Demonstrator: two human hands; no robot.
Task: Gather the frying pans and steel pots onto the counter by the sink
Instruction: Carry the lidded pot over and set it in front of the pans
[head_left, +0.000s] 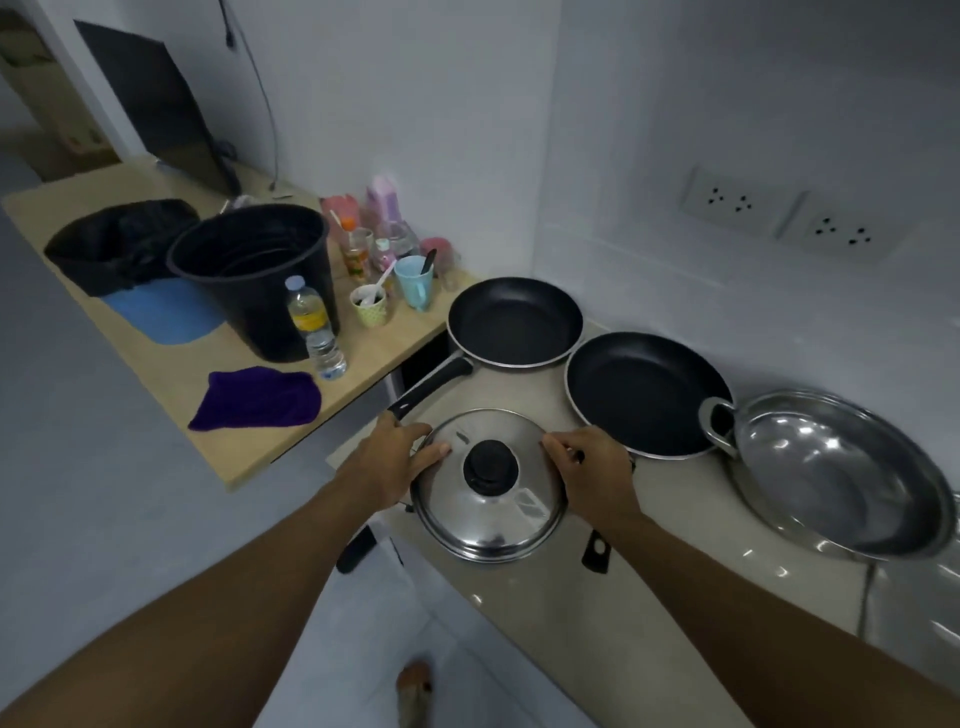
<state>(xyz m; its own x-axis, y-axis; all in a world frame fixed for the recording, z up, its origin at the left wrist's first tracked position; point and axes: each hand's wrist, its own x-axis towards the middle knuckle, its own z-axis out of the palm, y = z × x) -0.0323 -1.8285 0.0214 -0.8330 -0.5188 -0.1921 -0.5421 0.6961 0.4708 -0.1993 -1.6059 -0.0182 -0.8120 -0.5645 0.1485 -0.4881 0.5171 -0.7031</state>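
A steel pot with a shiny lid and black knob (488, 525) sits at the front edge of the beige counter (649, 561). My left hand (387, 462) grips its left side and my right hand (597, 478) grips its right side. Behind it lie two black frying pans: one (514, 319) at the back left with its handle pointing toward me, the other (644, 395) to its right. A wide steel wok-like pot (836, 467) with a loop handle rests at the right, touching the second pan.
A wooden table (249, 415) to the left carries a black bucket (254, 275), a water bottle (314, 327), a purple cloth (257, 397), a blue mat, cups and bottles. Wall sockets (779, 218) sit above the counter. The sink rim (914, 597) shows at the right.
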